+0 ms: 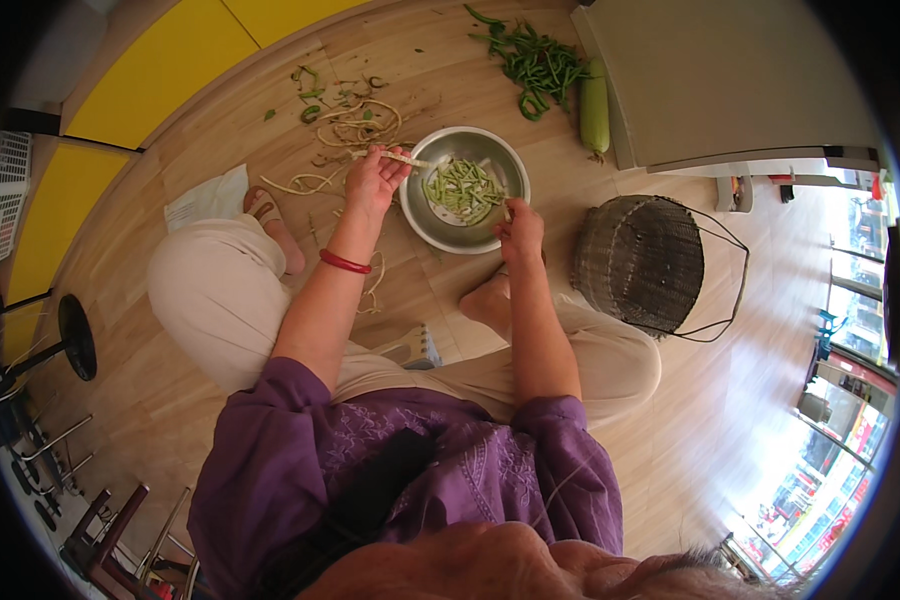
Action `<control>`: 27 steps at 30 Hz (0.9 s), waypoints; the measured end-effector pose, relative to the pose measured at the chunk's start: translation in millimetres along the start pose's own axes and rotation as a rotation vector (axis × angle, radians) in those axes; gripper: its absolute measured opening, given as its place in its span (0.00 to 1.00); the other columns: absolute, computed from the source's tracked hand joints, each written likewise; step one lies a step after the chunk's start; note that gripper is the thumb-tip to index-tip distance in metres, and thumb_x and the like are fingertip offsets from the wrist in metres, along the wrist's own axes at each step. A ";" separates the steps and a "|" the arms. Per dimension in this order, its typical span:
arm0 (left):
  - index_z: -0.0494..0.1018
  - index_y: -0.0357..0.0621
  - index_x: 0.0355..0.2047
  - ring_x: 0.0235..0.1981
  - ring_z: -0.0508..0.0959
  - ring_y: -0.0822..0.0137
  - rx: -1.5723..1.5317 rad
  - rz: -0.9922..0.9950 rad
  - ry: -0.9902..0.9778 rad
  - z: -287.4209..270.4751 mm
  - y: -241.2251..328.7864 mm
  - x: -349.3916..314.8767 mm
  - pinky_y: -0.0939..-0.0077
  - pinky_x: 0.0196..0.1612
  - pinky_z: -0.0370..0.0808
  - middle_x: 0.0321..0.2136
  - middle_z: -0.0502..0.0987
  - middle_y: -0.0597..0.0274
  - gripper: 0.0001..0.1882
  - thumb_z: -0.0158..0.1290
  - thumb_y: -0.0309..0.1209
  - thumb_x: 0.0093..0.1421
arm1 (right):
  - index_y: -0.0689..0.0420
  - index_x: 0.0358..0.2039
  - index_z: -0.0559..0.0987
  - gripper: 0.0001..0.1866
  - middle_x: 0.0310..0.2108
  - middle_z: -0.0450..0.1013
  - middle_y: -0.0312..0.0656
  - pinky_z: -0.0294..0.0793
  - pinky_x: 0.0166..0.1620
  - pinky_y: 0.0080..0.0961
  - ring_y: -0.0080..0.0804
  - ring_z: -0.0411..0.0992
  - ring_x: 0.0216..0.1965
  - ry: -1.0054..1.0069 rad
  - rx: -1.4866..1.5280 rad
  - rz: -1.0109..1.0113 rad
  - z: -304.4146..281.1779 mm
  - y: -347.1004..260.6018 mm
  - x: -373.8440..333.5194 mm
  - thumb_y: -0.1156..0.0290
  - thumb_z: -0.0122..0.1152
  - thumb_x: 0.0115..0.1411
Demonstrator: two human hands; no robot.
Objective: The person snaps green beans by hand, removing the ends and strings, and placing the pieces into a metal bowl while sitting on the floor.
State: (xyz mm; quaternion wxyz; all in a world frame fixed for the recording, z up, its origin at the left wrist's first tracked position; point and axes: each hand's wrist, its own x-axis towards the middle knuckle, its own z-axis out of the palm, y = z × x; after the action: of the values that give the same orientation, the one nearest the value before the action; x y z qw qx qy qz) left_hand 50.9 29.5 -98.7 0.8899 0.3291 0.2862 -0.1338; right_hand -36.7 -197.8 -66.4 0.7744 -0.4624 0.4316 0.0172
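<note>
A pale long bean (400,157) is pinched in my left hand (374,178), its free end reaching over the rim of a metal bowl (418,205). Short cut green bean pieces (464,190) lie in the middle of that bowl, which stands on the floor between my feet. At the bowl's right rim, my right hand (521,232) has its fingers closed around a small pale piece, seemingly of bean. Left of the bowl, several whole long beans (362,125) lie loose and curled on the floor.
Right of the bowl, a dark woven basket (640,262) with a tall handle lies tipped. Beyond are a heap of green peppers (535,65) and a long green gourd (594,110) beside a cabinet. Green scraps (310,92) and a white sheet (208,197) lie at the left.
</note>
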 end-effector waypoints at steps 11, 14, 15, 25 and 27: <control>0.66 0.42 0.35 0.30 0.76 0.62 0.128 -0.055 -0.087 27.5 -29.1 -32.0 0.69 0.34 0.76 0.31 0.74 0.56 0.10 0.44 0.36 0.62 | 0.58 0.32 0.72 0.07 0.19 0.59 0.31 0.56 0.19 0.19 0.19 0.53 0.14 -0.160 0.034 0.034 21.8 9.6 -8.6 0.70 0.53 0.53; 0.67 0.41 0.34 0.29 0.76 0.66 0.214 0.005 -0.144 36.6 -35.5 -41.2 0.73 0.34 0.76 0.31 0.75 0.58 0.09 0.45 0.35 0.61 | 0.57 0.34 0.73 0.08 0.20 0.60 0.31 0.56 0.17 0.18 0.18 0.54 0.14 -0.141 -0.134 -0.008 24.2 15.0 -8.8 0.70 0.52 0.53; 0.68 0.41 0.34 0.29 0.76 0.67 0.264 0.029 -0.153 39.0 -37.0 -44.3 0.75 0.34 0.76 0.31 0.75 0.58 0.09 0.46 0.34 0.61 | 0.59 0.33 0.73 0.10 0.18 0.61 0.31 0.55 0.17 0.17 0.18 0.55 0.14 -0.170 -0.161 -0.008 26.3 16.0 -9.7 0.67 0.53 0.54; 0.70 0.40 0.32 0.29 0.76 0.72 0.416 0.099 -0.268 46.1 -52.1 -53.1 0.80 0.33 0.74 0.29 0.77 0.60 0.09 0.47 0.33 0.60 | 0.61 0.32 0.74 0.12 0.19 0.60 0.30 0.59 0.20 0.19 0.18 0.56 0.15 -0.380 -0.161 0.038 32.5 8.3 -12.4 0.64 0.52 0.58; 0.70 0.40 0.33 0.30 0.76 0.72 0.339 0.076 -0.230 43.8 -46.7 -49.5 0.80 0.33 0.74 0.29 0.77 0.60 0.09 0.47 0.33 0.60 | 0.61 0.33 0.74 0.11 0.19 0.61 0.30 0.60 0.20 0.19 0.19 0.56 0.16 -0.392 -0.139 0.050 31.3 6.7 -14.0 0.65 0.51 0.59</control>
State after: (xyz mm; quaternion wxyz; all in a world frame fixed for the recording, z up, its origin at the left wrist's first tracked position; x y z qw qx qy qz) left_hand 9.8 -32.0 -65.8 0.8531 0.4672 0.1435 -0.1829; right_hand -27.9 -166.0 -55.3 0.8090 -0.4916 0.2820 0.1559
